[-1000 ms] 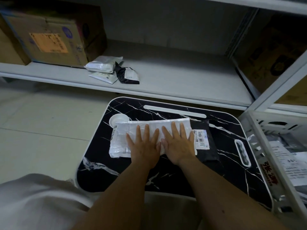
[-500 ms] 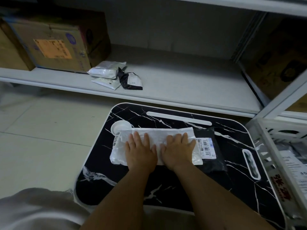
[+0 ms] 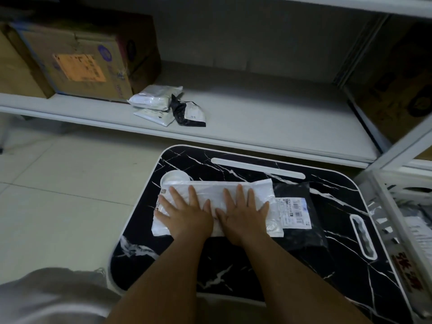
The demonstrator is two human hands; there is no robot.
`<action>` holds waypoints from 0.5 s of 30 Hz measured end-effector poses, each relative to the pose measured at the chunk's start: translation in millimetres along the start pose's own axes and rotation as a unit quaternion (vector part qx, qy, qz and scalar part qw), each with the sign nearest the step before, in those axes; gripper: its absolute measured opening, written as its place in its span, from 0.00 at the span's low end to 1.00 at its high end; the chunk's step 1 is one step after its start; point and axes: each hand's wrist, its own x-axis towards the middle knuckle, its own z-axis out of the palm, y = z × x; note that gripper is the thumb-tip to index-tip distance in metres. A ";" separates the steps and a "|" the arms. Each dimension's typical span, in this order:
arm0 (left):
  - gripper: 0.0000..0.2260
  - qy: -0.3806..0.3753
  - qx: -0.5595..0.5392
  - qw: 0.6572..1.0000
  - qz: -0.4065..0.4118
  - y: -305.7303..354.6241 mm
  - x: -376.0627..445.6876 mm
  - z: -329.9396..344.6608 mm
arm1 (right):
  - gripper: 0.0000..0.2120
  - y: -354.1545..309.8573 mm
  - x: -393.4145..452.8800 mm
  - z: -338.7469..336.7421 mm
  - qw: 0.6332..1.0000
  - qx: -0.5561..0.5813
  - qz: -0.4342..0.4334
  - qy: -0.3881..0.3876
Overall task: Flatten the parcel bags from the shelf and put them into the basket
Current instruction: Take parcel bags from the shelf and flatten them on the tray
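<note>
Stretching across the top of the view is the white shelf, with a big cardboard box sitting at its left end. Below it, the black marble-patterned lap table fills the middle, and the white basket shows at the right edge, some parcels already lying inside it. On the table lies the white parcel bag, lengthwise, its right end overlapping a black parcel bag with a white label. Both hands are down flat on the white bag: the left hand with fingers spread wide over the bag's left half, the right hand fanned out just beside it, thumbs nearly touching, palms pressing. Back on the shelf, just beside the box, wait two white parcel bags stacked together and a crumpled black-and-white bag touching them. A round white cup holder peeks out at the bag's upper left corner.
</note>
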 end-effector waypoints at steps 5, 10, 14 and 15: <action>0.31 -0.007 -0.039 0.997 -0.062 -11.2 3.4 -5.1 | 0.27 8.0 -0.1 -4.2 1.000 0.007 -0.007 0.007; 0.33 0.032 -0.076 0.990 -0.111 -25.9 6.5 -19.9 | 0.28 24.4 -5.6 -24.8 0.982 0.035 0.148 0.116; 0.31 0.057 -0.125 0.985 -0.106 -23.8 -1.3 -31.2 | 0.30 36.0 -19.2 -37.5 0.950 0.162 0.243 0.110; 0.30 0.056 -0.144 0.982 -0.109 -22.8 -1.7 -32.8 | 0.31 36.0 -20.0 -40.3 0.949 0.178 0.237 0.108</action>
